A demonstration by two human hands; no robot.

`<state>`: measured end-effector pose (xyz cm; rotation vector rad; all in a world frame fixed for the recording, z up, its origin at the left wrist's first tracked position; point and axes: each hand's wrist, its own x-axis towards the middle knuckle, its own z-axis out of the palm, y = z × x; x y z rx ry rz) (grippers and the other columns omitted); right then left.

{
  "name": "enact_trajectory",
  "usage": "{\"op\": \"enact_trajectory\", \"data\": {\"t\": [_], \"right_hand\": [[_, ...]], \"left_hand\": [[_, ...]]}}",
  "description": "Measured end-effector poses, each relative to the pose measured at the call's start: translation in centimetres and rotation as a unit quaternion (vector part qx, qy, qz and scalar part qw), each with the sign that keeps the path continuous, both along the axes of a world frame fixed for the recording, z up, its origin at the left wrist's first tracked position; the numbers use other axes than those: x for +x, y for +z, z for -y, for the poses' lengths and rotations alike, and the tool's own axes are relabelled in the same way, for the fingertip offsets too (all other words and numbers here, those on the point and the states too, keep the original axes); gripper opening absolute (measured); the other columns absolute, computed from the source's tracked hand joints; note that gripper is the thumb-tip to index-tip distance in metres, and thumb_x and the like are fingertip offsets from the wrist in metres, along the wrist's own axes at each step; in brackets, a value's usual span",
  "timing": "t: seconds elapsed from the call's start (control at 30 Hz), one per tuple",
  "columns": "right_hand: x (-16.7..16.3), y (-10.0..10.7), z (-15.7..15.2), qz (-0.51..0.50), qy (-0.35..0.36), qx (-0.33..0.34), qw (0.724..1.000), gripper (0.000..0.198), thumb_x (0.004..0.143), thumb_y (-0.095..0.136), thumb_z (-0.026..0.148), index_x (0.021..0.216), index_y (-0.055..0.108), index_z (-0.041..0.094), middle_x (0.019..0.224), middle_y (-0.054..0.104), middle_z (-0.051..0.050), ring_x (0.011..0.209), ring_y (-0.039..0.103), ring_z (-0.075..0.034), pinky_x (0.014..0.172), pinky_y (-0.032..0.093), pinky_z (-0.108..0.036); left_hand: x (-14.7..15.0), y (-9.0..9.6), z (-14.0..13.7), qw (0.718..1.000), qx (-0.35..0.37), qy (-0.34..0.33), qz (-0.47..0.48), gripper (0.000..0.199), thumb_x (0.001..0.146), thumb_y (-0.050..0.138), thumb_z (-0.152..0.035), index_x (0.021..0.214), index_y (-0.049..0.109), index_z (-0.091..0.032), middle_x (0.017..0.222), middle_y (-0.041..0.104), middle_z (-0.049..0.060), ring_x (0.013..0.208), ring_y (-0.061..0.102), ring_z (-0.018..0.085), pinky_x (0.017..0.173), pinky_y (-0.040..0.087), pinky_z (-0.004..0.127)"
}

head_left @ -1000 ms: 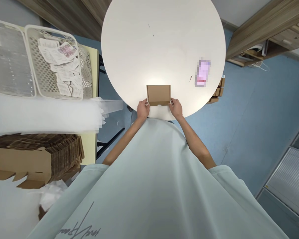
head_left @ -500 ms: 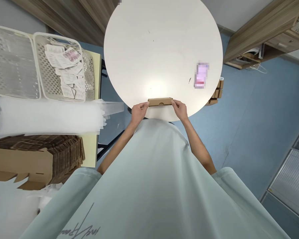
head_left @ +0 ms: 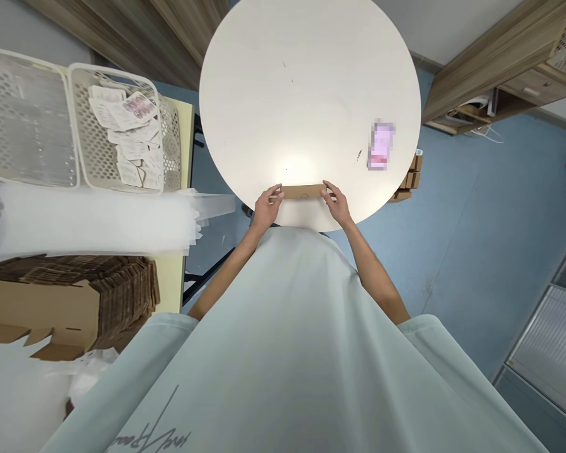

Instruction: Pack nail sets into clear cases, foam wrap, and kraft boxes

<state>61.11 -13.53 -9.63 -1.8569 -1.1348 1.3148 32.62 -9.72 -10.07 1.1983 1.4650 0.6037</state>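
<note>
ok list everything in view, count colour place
box: 1, brown, between the hands
table: 1, white, top centre
blurred item: 1, purple, table's right
baskets: 2, white, upper left
cards: many, white, right basket
plastic: uncounted, clear, left basket
sheets: stack, white, below baskets
cartons: stack, brown, lower left
side table: 1, yellow, left
boxes: several, brown, right of table
cabinet: 1, brown, upper right
shirt: 1, pale green, bottom
left hand: 1, bare, box's left end
right hand: 1, bare, box's right end
</note>
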Motion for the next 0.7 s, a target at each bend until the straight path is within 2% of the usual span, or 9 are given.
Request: {"op": "enact_trajectory", "data": {"t": [0.27, 0.4, 0.53, 0.6, 0.7], "right_hand": [[-0.7, -0.2, 0.1, 0.007, -0.022, 0.019, 1.0, 0.086, 0.098, 0.056, 0.095, 0.15, 0.076, 0.03, 0.158, 0.073, -0.013, 0.12, 0.073, -0.029, 0.106, 0.065, -0.046], [-0.8, -0.1, -0.1, 0.0, -0.031, 0.023, 0.999, 0.087, 0.097, 0.057, 0.095, 0.147, 0.077, 0.028, 0.159, 0.073, -0.014, 0.128, 0.072, -0.031, 0.112, 0.063, -0.049], [-0.7, -0.1, -0.4, -0.018, -0.028, 0.032, 0.999, 0.086, 0.094, 0.061, 0.095, 0.144, 0.078, 0.027, 0.158, 0.074, -0.015, 0.139, 0.071, -0.033, 0.12, 0.059, -0.052], [-0.8, 0.1, -0.3, -0.016, -0.034, 0.018, 0.999, 0.087, 0.092, 0.063, 0.095, 0.145, 0.078, 0.027, 0.157, 0.075, -0.016, 0.136, 0.073, -0.034, 0.122, 0.059, -0.054], [-1.2, 0.5, 0.4, -0.015, -0.054, -0.002, 0.998, 0.088, 0.091, 0.067, 0.093, 0.145, 0.078, 0.025, 0.155, 0.075, -0.017, 0.13, 0.075, -0.034, 0.122, 0.059, -0.056]], "left_hand": [[0.2, -0.4, -0.5, 0.999, 0.029, -0.006, -0.026, 0.038, 0.109, 0.071, -0.049, 0.135, 0.079, -0.023, 0.128, 0.08, 0.014, 0.112, 0.076, 0.027, 0.104, 0.063, 0.042], [0.5, -0.3, -0.7, 0.999, 0.02, -0.003, -0.037, 0.036, 0.108, 0.068, -0.044, 0.136, 0.079, -0.023, 0.128, 0.08, 0.013, 0.11, 0.076, 0.026, 0.101, 0.063, 0.04], [0.5, -0.1, -1.0, 0.999, 0.007, 0.001, -0.049, 0.038, 0.105, 0.07, -0.039, 0.138, 0.08, -0.022, 0.126, 0.082, 0.012, 0.098, 0.078, 0.024, 0.099, 0.063, 0.04], [0.5, 0.1, -0.9, 0.999, -0.012, -0.001, -0.049, 0.04, 0.104, 0.072, -0.039, 0.139, 0.079, -0.022, 0.127, 0.083, 0.012, 0.094, 0.079, 0.024, 0.098, 0.063, 0.041], [0.4, 0.4, -0.6, 0.998, -0.033, 0.008, -0.058, 0.041, 0.101, 0.075, -0.038, 0.137, 0.08, -0.02, 0.13, 0.083, 0.015, 0.102, 0.08, 0.028, 0.104, 0.063, 0.045]]}}
